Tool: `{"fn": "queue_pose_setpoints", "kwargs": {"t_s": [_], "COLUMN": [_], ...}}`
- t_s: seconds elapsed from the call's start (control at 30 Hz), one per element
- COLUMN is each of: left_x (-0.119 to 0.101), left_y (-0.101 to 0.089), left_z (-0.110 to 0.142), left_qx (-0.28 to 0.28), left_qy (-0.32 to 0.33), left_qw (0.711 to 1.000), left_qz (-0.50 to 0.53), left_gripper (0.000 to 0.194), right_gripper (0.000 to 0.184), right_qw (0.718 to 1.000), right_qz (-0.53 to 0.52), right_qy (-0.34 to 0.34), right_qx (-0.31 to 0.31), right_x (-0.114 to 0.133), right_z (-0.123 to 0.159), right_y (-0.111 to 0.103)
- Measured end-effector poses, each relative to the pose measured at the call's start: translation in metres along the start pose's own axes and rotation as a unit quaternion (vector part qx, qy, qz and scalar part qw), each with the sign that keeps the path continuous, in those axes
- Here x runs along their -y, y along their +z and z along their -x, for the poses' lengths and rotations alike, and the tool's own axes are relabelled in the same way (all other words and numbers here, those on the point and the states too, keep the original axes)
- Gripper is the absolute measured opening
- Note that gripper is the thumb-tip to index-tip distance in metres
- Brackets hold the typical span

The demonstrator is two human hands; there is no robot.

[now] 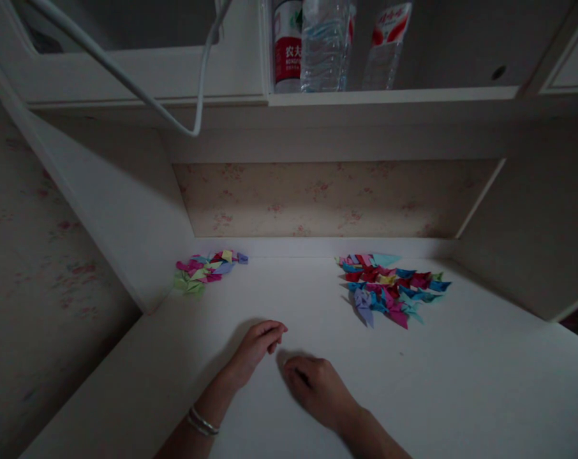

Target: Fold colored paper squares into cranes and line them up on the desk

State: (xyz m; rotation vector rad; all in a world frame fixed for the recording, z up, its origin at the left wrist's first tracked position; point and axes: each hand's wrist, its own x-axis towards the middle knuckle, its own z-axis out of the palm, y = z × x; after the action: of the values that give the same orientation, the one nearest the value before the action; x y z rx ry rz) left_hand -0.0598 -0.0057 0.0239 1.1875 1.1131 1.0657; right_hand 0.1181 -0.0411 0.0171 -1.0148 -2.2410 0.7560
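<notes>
My left hand [259,345] rests on the white desk [461,382] with its fingers curled loosely under; nothing shows in it. My right hand [315,386] lies just beside it, knuckles up and fingers curled onto the desk, with nothing visible in it. A thin bracelet circles my left wrist. At the back left lies a small pile of folded coloured paper pieces [207,269]. A larger pile of folded paper pieces [392,287], in red, blue, pink and purple, lies at the back right, beyond my right hand.
A shelf above holds a red-labelled bottle [288,44], a clear water bottle [326,44] and another bottle [388,44]. A white cable [140,95] hangs across the upper left. Side panels close the desk alcove on both sides. The scene is dim.
</notes>
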Motion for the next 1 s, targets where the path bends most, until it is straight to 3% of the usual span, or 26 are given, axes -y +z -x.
{"fn": "queue_pose_setpoints", "kwargs": {"t_s": [1.0], "left_x": [0.0029], "left_y": [-0.0003], "left_z": [-0.0011], "left_qx": [0.002], "left_qy": [0.010], "left_qw": [1.000], "left_qz": [-0.002], "left_gripper": [0.024], "right_gripper": [0.022], "right_qw": [1.000], "right_qz": [-0.002], "right_qy": [-0.001], "right_qx": [0.009], "right_x": [-0.0006], "right_z": [-0.0001], "right_y": [-0.0005]}}
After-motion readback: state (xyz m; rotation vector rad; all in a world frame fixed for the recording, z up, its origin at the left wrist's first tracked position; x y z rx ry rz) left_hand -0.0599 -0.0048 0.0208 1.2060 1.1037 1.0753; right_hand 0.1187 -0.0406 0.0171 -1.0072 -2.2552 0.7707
